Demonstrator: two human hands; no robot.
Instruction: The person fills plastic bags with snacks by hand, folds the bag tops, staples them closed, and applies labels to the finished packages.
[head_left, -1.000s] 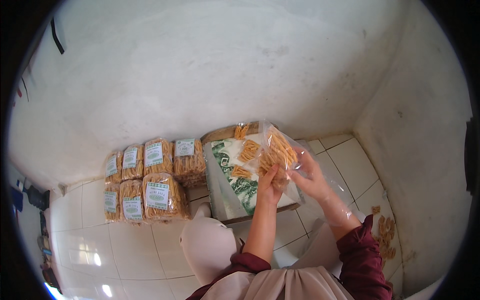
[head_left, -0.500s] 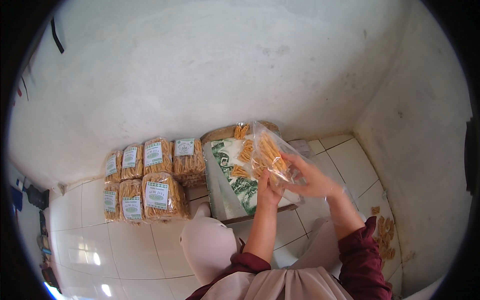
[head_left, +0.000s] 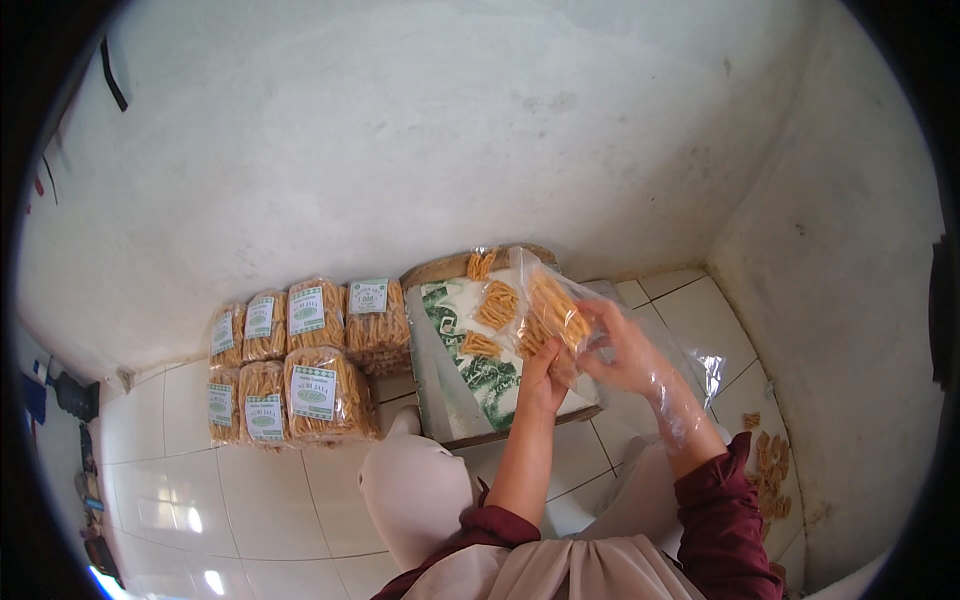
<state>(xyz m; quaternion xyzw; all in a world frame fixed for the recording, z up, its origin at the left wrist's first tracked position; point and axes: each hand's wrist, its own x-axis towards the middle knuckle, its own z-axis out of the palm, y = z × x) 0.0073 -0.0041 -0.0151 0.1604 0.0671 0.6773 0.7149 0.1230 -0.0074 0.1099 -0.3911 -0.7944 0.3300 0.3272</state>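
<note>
A clear plastic bag with golden snack sticks in it is held tilted above a low board. My left hand pinches its lower side, thumb up against the plastic. At the bag's right side is my right hand, fingers curled against the sticks; clear film stretches past it and wraps over the wrist. Whether these fingers are inside or outside the bag I cannot tell. Loose stick bundles lie on the board's green-and-white sheet, left of the bag, with another bundle at the far edge.
Filled, labelled snack bags stand stacked on the tiled floor to the left of the board. More sticks are heaped on the floor at the right. A pale wall rises just behind, meeting another wall at the right.
The bag and its sticks have shifted slightly right, uncovering more of the middle bundle on the sheet. My right hand has moved a little up and right; clear film now spreads farther right.
</note>
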